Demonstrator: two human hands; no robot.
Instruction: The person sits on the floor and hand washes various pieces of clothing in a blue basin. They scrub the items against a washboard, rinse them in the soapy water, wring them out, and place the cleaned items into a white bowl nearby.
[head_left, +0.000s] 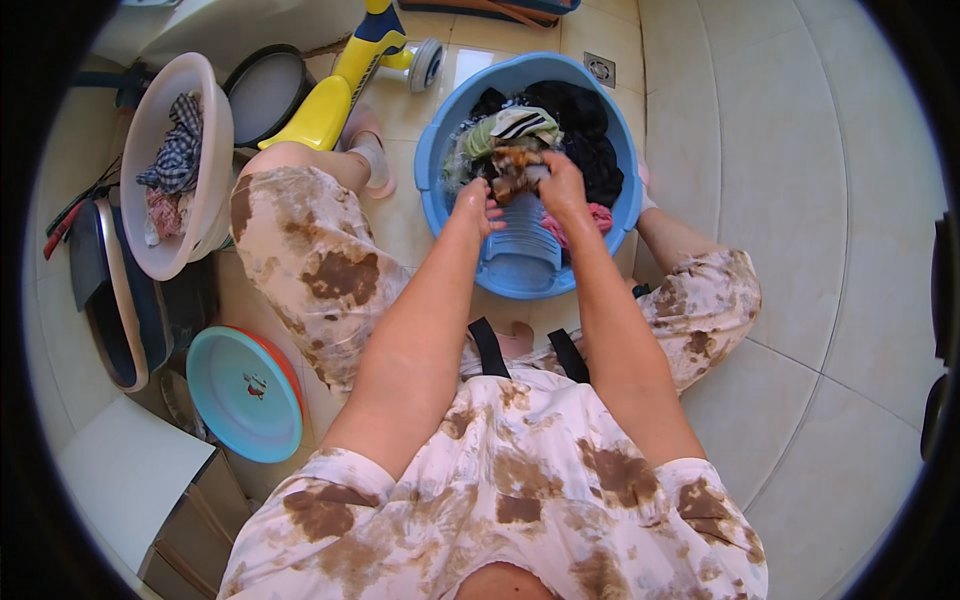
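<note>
A blue plastic basin (431, 196) stands on the floor between my legs, with a ribbed washboard (521, 236) sloping at its near side. My right hand (562, 186) grips a brown patterned cloth (516, 169) above the washboard's top; both are blurred. At the washboard's left edge is my left hand (475, 208), its fingers apart and nothing visible in them. Beyond the cloth lies a light green garment (484, 139) with a black-striped white part. Black clothes (592, 142) fill the basin's right side, and a pink cloth (600, 216) lies beside the washboard. Sudsy water shows at the left.
At left, a pale basin (206, 90) holds checked and pink cloths. Near it are a dark round basin (262, 97), a yellow wheeled scooter (330, 105), a dark bin (124, 300) and a turquoise basin (240, 420). A floor drain (599, 70) sits by the tiled wall (780, 187).
</note>
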